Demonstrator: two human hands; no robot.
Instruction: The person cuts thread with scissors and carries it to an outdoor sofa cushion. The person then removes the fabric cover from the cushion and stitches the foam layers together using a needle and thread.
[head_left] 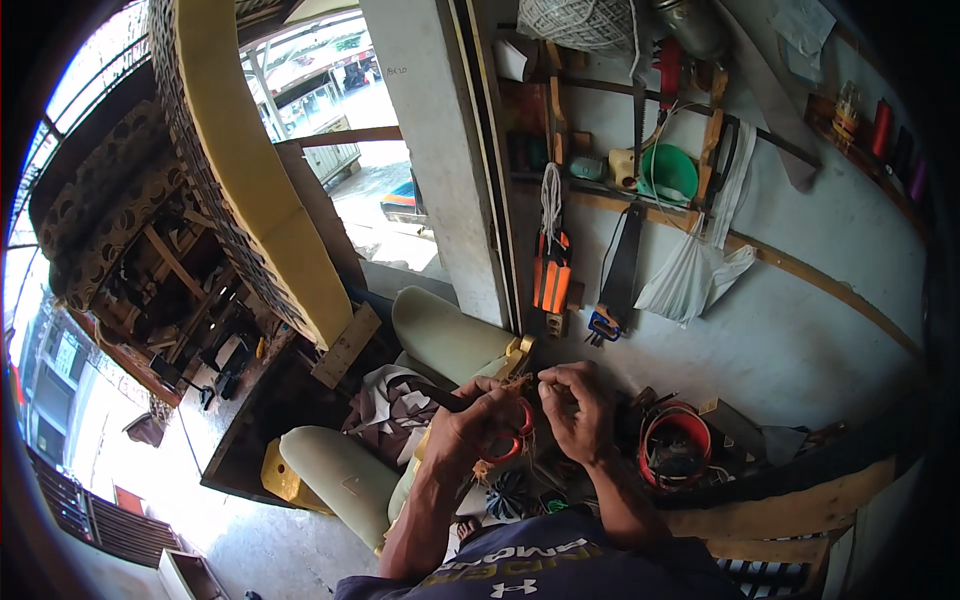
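My left hand (472,418) is closed around a pair of scissors with red handles (522,432). The handle loops hang out on the palm side, and a dark blade seems to stick out toward the upper left. At its fingertips is a tuft of brown fibre (517,383), with loose strands trailing below. Close by on the right, my right hand (578,408) has thumb and forefinger pinched together near the tuft; what lies between them is too small to make out. Beneath both hands stands a pale green upholstered armchair (345,470) with gold trim.
A red bucket (706,440) of dark items stands at the right. Saws (622,265), an orange-and-black item (552,275) and a white plastic bag (685,275) hang on the wall. Crumpled cloth (390,405) lies on the chair. A tall yellow foam-covered woven frame (260,190) rises at left.
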